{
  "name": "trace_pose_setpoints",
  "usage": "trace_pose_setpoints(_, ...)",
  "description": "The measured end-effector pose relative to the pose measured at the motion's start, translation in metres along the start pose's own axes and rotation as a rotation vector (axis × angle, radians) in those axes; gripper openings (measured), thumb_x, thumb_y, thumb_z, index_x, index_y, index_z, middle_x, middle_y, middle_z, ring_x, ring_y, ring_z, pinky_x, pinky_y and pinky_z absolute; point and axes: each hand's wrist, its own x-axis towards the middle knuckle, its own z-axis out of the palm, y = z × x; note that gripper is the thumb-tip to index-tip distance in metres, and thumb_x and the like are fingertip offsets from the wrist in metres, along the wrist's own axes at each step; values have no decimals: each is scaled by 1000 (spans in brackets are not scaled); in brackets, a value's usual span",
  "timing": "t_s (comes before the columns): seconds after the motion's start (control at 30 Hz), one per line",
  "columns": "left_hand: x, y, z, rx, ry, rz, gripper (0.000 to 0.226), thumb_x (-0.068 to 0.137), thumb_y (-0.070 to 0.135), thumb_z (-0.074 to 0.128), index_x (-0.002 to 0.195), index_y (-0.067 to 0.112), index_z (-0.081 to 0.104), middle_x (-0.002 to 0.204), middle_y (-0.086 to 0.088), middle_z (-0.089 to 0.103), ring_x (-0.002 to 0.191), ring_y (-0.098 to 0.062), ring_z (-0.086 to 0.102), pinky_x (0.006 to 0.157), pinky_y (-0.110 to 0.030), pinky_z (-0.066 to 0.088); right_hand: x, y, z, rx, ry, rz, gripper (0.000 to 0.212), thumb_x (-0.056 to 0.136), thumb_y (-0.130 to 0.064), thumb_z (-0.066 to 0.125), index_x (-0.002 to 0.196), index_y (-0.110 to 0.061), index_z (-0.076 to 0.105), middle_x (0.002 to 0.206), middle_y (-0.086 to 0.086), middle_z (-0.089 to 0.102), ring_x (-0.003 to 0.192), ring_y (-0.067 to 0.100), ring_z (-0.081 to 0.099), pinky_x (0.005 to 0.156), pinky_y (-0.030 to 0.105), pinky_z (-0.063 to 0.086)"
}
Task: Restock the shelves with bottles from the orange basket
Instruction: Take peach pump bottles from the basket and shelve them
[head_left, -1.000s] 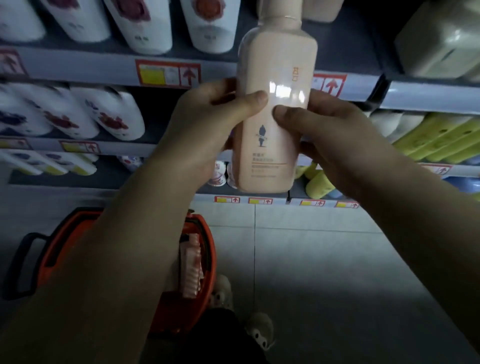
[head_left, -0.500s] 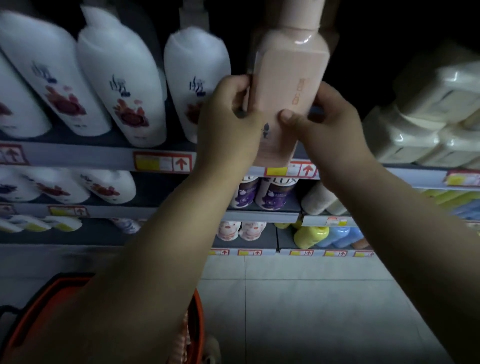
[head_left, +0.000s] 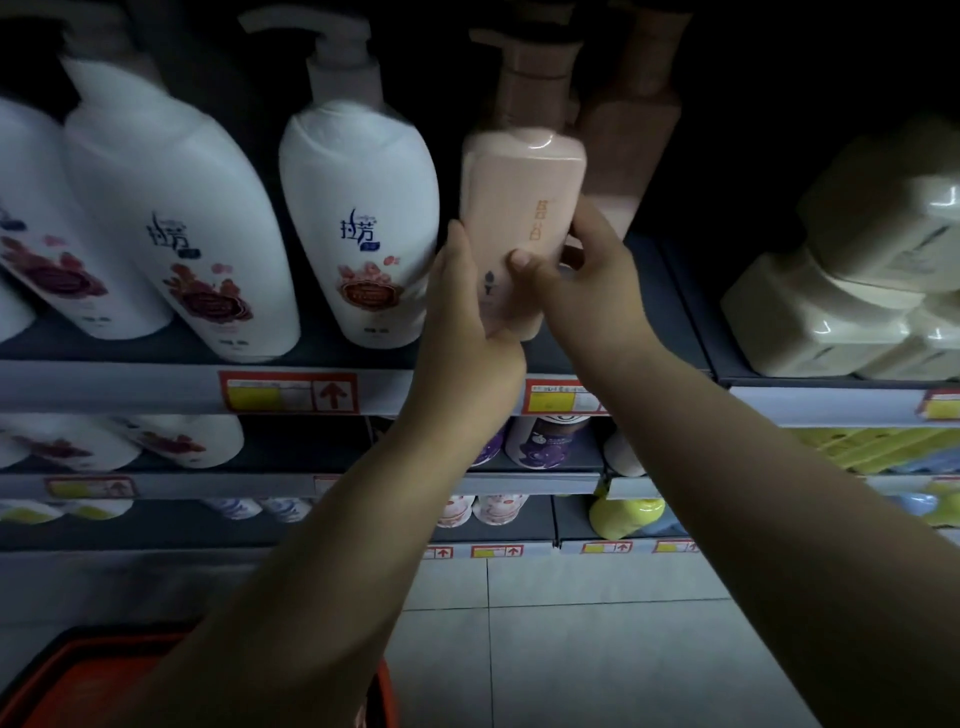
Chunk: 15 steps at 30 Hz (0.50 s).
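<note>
Two hands, one pink bottle (head_left: 519, 208), head view. I log it upright between both palms, lower half in the grip, pump top clear above. Left hand (head_left: 467, 322): closed along the bottle's left side, cupping the bottom corner. Right hand (head_left: 587, 291): thumb on the front, fingers wrapped round the right edge. Both forearms reach up to the top shelf (head_left: 156, 387). Since half a second ago the bottle has gone in past the shelf edge, beside a white bottle (head_left: 358, 208) and before a rear pink bottle (head_left: 628, 140). Whether it stands on the shelf I cannot tell.

Open shelf gap (head_left: 678, 299) between rear pink bottle (head_left: 631, 150) and beige packs (head_left: 810, 317); white pump bottle (head_left: 358, 208) close left
</note>
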Motion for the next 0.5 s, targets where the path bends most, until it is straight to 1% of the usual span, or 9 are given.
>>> trace_pose_setpoints(0.07,0,-4,2,19,3,6,83,87,-12,41,153,23,3,159,2,8,128,6,16,83,15,13,2,4,3,-17,-18,-41,47,75,-17,64,121,-14,57,117,9,61,106,21,56,92,35,49)
trace_pose_setpoints(0.17,1,-5,1,14,-19,14,83,89,-10,43,152,24,1,157,7,9,116,16,14,79,17,13,6,12,7,-25,-4,-90,43,78,-11,66,120,-14,56,116,8,60,104,20,55,88,28,47)
trace_pose_setpoints(0.23,3,-3,-2,-31,-25,29,84,87,-8,45,153,24,2,152,13,15,117,19,18,97,7,20,5,14,8,-21,-2,-82,45,79,-6,67,121,-14,55,115,4,60,102,14,54,86,21,47)
trace_pose_setpoints(0.27,3,-2,-3,-72,-43,24,88,82,-4,46,153,25,4,155,12,16,126,14,22,110,-8,25,3,15,8,-11,-8,-70,47,79,-4,67,123,-13,54,115,0,60,101,10,55,85,17,47)
trace_pose_setpoints(0.3,2,-3,-5,-118,-65,9,92,74,0,45,153,26,5,157,10,17,133,7,25,116,-24,27,-2,16,7,15,-14,-56,49,80,-3,67,126,-12,53,115,-3,59,100,6,55,85,13,47)
trace_pose_setpoints(0.33,-1,-4,-7,-158,-78,-4,95,68,3,43,154,25,8,158,7,21,137,1,28,117,-32,28,-9,17,5,49,-17,-37,52,82,-4,67,130,-12,50,117,-5,58,102,3,55,87,12,46)
trace_pose_setpoints(0.43,-12,-7,-14,-172,-122,-12,89,66,6,43,151,19,23,150,1,40,135,-7,39,114,-40,33,-39,13,-1,141,-14,8,65,86,-13,68,143,-15,37,129,-8,48,113,1,48,90,7,41)
trace_pose_setpoints(0.47,-18,-6,-16,-180,-127,-7,83,69,5,44,149,18,27,144,0,48,130,-8,46,111,-39,37,-50,11,-2,175,-23,10,65,86,-15,68,143,-15,36,129,-9,48,115,0,47,88,4,40)
trace_pose_setpoints(0.5,-24,-7,-17,-210,-121,-10,74,74,2,44,146,16,33,134,2,57,122,-4,54,106,-32,42,-60,9,-4,217,-38,16,64,86,-16,68,142,-15,37,131,-8,49,117,1,48,89,4,41)
